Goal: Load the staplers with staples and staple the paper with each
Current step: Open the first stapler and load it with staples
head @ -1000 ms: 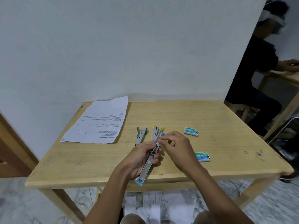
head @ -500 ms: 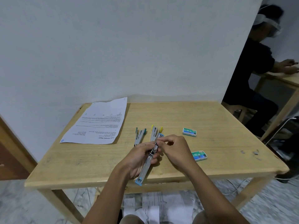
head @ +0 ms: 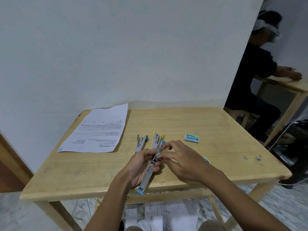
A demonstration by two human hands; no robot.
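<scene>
My left hand [head: 141, 165] grips a blue stapler [head: 147, 176] that is folded out flat, its metal channel facing up. My right hand [head: 180, 160] pinches at the middle of that stapler near its hinge; whether it holds staples is hidden. Behind the hands lie a green stapler [head: 141, 142] and a yellow stapler [head: 157, 139], both spread open on the wooden table [head: 70, 165]. A printed paper sheet [head: 98, 130] lies at the table's back left. One staple box [head: 192, 138] sits to the right; a second staple box [head: 206, 159] peeks out behind my right wrist.
Small bits of staple strip [head: 253, 158] lie near the table's right edge. A seated person in dark clothes [head: 250, 75] works at another table [head: 286, 82] on the right. Loose papers [head: 166, 215] cover the floor under the table. A white wall stands behind.
My right hand has slid a little lower along the stapler, its fingers now spread over the middle, covering more of the nearer staple box. My left hand keeps its grip.
</scene>
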